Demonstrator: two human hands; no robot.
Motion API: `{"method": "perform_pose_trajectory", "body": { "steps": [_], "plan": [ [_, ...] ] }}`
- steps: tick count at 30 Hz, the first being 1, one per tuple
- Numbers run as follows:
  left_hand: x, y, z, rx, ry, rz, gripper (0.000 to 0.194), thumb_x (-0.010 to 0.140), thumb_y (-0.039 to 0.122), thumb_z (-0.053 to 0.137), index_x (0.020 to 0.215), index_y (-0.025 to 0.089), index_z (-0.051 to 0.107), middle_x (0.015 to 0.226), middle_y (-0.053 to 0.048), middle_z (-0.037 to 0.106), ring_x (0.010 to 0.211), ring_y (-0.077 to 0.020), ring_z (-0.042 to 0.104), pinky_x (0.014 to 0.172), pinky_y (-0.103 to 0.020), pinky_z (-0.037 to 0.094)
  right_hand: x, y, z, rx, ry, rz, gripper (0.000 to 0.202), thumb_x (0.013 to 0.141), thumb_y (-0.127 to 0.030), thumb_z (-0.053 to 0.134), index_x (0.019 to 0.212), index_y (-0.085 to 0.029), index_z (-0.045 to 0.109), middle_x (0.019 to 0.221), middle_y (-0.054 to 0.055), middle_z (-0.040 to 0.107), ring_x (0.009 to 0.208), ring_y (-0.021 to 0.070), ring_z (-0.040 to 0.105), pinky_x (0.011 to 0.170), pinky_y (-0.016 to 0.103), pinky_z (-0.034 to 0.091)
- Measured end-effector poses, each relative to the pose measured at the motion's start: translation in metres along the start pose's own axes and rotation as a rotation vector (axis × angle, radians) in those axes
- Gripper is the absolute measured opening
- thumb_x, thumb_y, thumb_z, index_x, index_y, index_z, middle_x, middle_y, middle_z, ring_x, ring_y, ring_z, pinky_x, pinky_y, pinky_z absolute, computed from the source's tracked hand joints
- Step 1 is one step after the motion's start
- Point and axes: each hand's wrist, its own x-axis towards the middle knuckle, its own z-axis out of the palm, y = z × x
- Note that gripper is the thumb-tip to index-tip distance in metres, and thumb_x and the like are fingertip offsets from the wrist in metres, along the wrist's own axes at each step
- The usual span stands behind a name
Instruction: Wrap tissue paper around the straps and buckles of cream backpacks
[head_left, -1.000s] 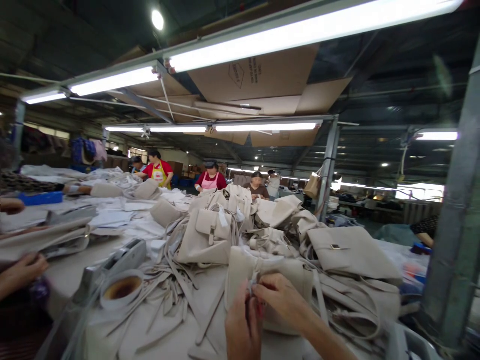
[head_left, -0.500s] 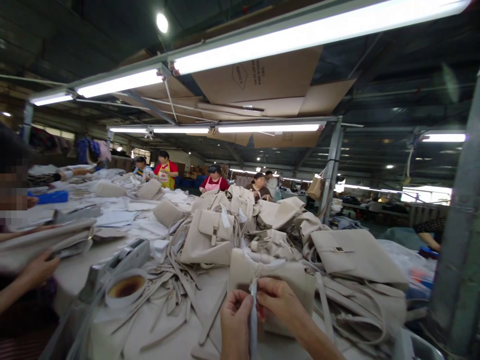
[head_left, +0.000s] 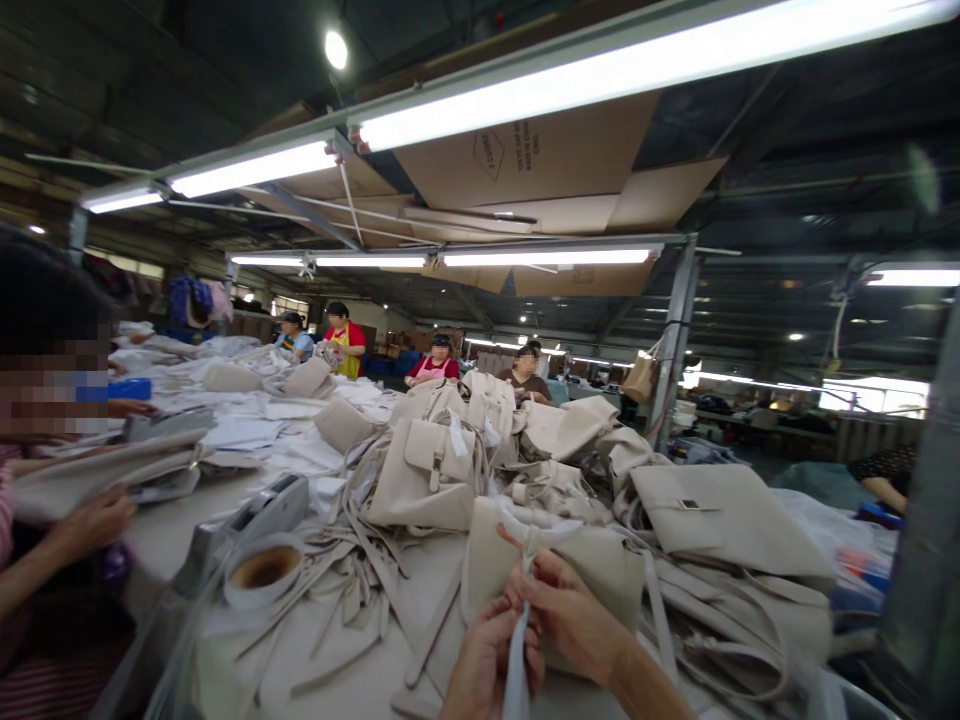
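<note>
In front of me a beige bag (head_left: 592, 560) stands upright, its top handle wrapped in white tissue-like paper (head_left: 551, 522). My left hand (head_left: 495, 650) is closed on a pale strip of wrapping (head_left: 517, 660) that hangs down toward me. My right hand (head_left: 570, 605) pinches the same wrapping just above, close to the bag's handle. Both hands touch each other at the strip, and they cover part of the bag's front. Behind stands another beige bag (head_left: 420, 475) with a flap and buckle.
Loose beige straps (head_left: 367, 580) lie to the left beside a white bowl (head_left: 262, 570) with a brown-stained inside and a tape dispenser (head_left: 274, 505). Bags (head_left: 712, 515) heap up at right. A co-worker's hand (head_left: 97, 525) holds a beige piece at left. A metal post (head_left: 926, 500) stands at right.
My hands have come closer together on the wrapping, and my left hand now sits lower, around the strip. The view has shifted slightly left. The co-worker at left leans further in.
</note>
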Motion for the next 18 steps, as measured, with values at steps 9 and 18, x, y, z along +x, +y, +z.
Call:
{"method": "perform_pose_trajectory", "body": {
  "steps": [9,18],
  "plan": [
    [0.021,-0.021,-0.017,0.067,0.022,0.192,0.049,0.040,0.031,0.092,0.063,0.018,0.051,0.054,0.003,0.060,0.046,-0.0101,0.054,0.046,-0.020,0.041,-0.017,-0.006,-0.007,-0.024,0.037,0.099,0.056,0.059,-0.034,0.086,0.112,-0.025,0.069,0.122,0.012,0.068,0.116,0.0259,0.061,0.100,0.041,0.043],
    [0.030,0.008,-0.061,0.717,0.062,0.692,0.045,0.072,0.059,0.066,0.090,0.019,0.059,0.082,-0.005,0.069,0.079,-0.0202,0.064,0.073,-0.029,0.048,-0.064,0.004,-0.051,-0.395,0.242,0.130,0.065,0.064,-0.061,0.075,0.119,-0.027,0.067,0.121,0.011,0.069,0.113,0.0309,0.063,0.089,0.042,0.053]
  ]
}}
